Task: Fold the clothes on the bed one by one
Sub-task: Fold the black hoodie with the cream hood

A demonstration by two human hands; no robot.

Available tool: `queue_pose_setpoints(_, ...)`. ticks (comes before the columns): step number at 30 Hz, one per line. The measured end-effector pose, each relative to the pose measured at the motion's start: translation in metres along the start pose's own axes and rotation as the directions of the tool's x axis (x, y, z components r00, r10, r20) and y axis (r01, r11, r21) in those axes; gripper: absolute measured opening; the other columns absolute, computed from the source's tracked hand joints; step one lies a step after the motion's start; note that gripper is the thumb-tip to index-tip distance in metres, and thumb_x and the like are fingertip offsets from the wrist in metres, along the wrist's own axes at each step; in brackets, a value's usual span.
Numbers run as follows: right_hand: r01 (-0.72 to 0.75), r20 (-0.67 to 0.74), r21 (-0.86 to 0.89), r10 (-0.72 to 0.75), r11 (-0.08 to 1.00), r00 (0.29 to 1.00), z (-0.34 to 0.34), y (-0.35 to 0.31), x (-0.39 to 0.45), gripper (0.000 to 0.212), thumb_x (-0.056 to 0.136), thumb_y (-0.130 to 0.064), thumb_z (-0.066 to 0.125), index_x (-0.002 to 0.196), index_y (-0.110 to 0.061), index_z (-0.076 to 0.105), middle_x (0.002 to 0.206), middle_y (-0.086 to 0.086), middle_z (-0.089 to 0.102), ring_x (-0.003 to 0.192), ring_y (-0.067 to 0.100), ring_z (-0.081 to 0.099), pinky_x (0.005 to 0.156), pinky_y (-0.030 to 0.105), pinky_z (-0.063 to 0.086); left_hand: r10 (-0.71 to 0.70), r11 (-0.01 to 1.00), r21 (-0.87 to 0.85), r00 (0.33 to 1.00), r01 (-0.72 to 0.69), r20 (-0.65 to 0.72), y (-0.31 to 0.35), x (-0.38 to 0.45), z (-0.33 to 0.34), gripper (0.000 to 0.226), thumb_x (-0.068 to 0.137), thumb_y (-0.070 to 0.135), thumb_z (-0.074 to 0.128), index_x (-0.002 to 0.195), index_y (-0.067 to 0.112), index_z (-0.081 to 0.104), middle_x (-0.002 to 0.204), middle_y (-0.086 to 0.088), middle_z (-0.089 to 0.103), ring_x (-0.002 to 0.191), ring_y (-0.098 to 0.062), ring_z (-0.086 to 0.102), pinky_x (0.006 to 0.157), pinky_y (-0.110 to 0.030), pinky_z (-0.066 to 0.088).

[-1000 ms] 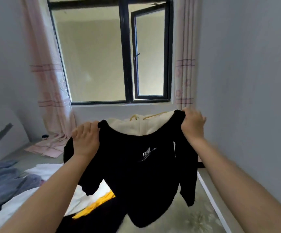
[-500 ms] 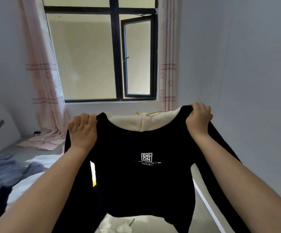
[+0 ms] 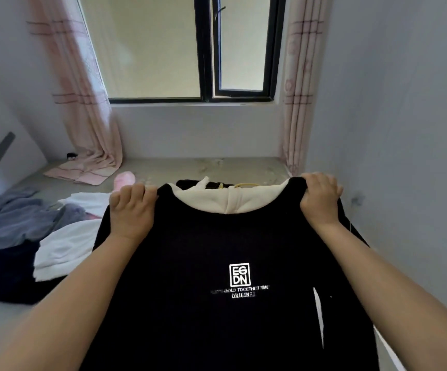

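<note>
Left hand [image 3: 131, 210] and right hand [image 3: 320, 195] each clutch a shoulder of the black cotton hoodie with cream hood [image 3: 217, 263] at frame centre; likely spreading it flat for folding.

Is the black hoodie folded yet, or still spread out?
Spread, not folded. The left hand and right hand grip the black hoodie at its shoulders, printed side showing flat and full width.

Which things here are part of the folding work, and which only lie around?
Part of the job: black hoodie, held by left hand and right hand; white garment, grey garment, dark garment.

Lying about: curtains, window, pink item.
</note>
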State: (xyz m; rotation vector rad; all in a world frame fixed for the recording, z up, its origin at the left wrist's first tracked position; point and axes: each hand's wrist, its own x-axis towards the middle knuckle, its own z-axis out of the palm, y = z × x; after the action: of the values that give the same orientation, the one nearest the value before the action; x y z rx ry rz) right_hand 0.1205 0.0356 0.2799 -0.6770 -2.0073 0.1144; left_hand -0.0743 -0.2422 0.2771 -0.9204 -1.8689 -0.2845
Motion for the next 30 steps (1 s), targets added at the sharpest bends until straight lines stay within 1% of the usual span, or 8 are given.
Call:
queue_pose_setpoints(9, -0.187, 0.400, -0.052, 0.192, 0.981, 0.896, 0.206, 0.054, -0.061, 0.029, 0.076, -0.002, 0.040, 0.092, 0.005, 0.063, 0.086, 0.024, 0.060, 0.087, 0.041, 0.051, 0.079, 0.043, 0.033, -0.069, 0.997, -0.004, 0.891, 0.079, 0.448, -0.007, -0.072, 0.191, 0.017, 0.078, 0.017, 0.038, 0.083, 0.006, 0.049, 0.064, -0.019, 0.054, 0.069, -0.030, 0.043, 0.060, -0.039, 0.028)
queue_pose_setpoints(11, -0.161, 0.620, -0.188, 0.244, 0.969, 0.745, 0.236, 0.064, -0.097, 0.023, 0.079, 0.001, 0.042, 0.092, 0.002, 0.061, 0.092, 0.021, 0.060, 0.092, 0.035, 0.049, 0.076, 0.038, 0.029, -0.080, 0.996, 0.026, 0.678, 0.089, 0.730, 0.005, -0.108, 0.217, 0.023, 0.083, 0.017, 0.040, 0.088, 0.003, 0.058, 0.078, -0.018, 0.058, 0.075, -0.033, 0.054, 0.061, -0.040, 0.040)
queue_pose_setpoints(13, -0.049, 0.826, -0.352, 0.335, 0.935, 0.453, 0.262, 0.073, -0.134, 0.019, 0.082, -0.003, 0.043, 0.094, -0.003, 0.058, 0.101, 0.014, 0.059, 0.098, 0.030, 0.049, 0.074, 0.033, 0.029, -0.107, 0.993, 0.087, 0.294, 0.078, 0.950, 0.020, -0.143, 0.239, 0.023, 0.094, 0.021, 0.037, 0.108, 0.011, 0.053, 0.104, -0.010, 0.056, 0.098, -0.030, 0.052, 0.075, -0.038, 0.040)
queue_pose_setpoints(15, 0.097, 0.900, -0.420, 0.401, 0.902, 0.169, 0.279, 0.081, -0.167, 0.021, 0.087, -0.012, 0.042, 0.100, -0.009, 0.057, 0.110, 0.009, 0.058, 0.106, 0.026, 0.047, 0.079, 0.032, 0.035, -0.057, 0.996, 0.053, 0.050, 0.072, 0.997, 0.037, -0.178, 0.257, 0.027, 0.096, 0.024, 0.034, 0.118, 0.016, 0.046, 0.119, -0.005, 0.052, 0.112, -0.024, 0.047, 0.086, -0.033, 0.037)
queue_pose_setpoints(17, 0.104, 0.921, -0.390, 0.387, 0.915, 0.047, 0.293, 0.087, -0.190, 0.020, 0.088, -0.014, 0.041, 0.103, -0.011, 0.055, 0.112, 0.008, 0.055, 0.110, 0.025, 0.046, 0.085, 0.033, 0.037, -0.067, 0.990, 0.082, -0.129, 0.114, 0.989, 0.051, -0.199, 0.270, 0.029, 0.095, 0.025, 0.034, 0.119, 0.015, 0.048, 0.122, -0.004, 0.053, 0.114, -0.023, 0.048, 0.091, -0.033, 0.036)
queue_pose_setpoints(22, -0.262, 0.899, -0.275, 0.344, 0.925, 0.272, 0.346, 0.090, -0.206, 0.028, 0.091, -0.024, 0.045, 0.112, -0.006, 0.050, 0.107, 0.012, 0.057, 0.105, 0.032, 0.049, 0.078, 0.038, 0.039, -0.246, 0.820, 0.239, -0.057, 0.520, 0.968, 0.078, -0.219, 0.318, 0.036, 0.094, 0.037, 0.039, 0.102, 0.004, 0.050, 0.104, -0.014, 0.057, 0.094, -0.031, 0.056, 0.072, -0.036, 0.042)
queue_pose_setpoints(26, -0.249, 0.851, -0.452, 0.498, 0.856, 0.168, 0.403, 0.091, -0.213, 0.058, 0.085, -0.046, 0.053, 0.131, -0.016, 0.037, 0.117, 0.006, 0.056, 0.110, 0.029, 0.050, 0.088, 0.038, 0.030, -0.304, 0.824, 0.331, -0.133, 0.460, 0.943, 0.099, -0.234, 0.353, 0.042, 0.091, 0.042, 0.045, 0.109, 0.003, 0.045, 0.105, -0.014, 0.057, 0.094, -0.029, 0.057, 0.064, -0.034, 0.040)
queue_pose_setpoints(30, -0.300, 0.847, -0.430, 0.495, 0.852, 0.193, 0.428, 0.087, -0.213, 0.016, 0.091, -0.027, 0.047, 0.096, -0.014, 0.055, 0.100, 0.009, 0.064, 0.094, 0.026, 0.056, 0.080, 0.032, 0.025, -0.323, 0.738, 0.303, -0.078, 0.603, 0.943, 0.103, -0.244, 0.373, 0.023, 0.095, 0.019, 0.039, 0.092, 0.002, 0.053, 0.094, -0.014, 0.060, 0.081, -0.027, 0.058, 0.059, -0.034, 0.042)
